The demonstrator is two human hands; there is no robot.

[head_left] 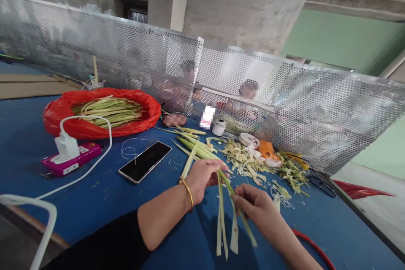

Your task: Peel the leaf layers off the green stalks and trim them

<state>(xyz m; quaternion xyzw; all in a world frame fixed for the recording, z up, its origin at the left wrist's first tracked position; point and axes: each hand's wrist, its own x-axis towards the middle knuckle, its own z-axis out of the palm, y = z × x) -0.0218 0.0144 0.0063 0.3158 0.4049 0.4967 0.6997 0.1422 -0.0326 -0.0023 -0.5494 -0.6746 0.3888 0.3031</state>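
My left hand (202,178), with a gold bangle on the wrist, is closed round a bundle of long pale green leaf strips (223,215) above the blue table (104,202). The strips hang down toward me from that hand. My right hand (253,206) pinches one of the strips just to the right of the left hand. More long green strips (193,143) lie on the table behind my hands.
A red plastic bag (79,128) holding several green strips sits at the back left. A phone (144,161), a pink power strip (74,158) with a white charger, a scrap pile (253,160) and a perforated metal screen (221,71) surround the work spot. People sit behind the screen.
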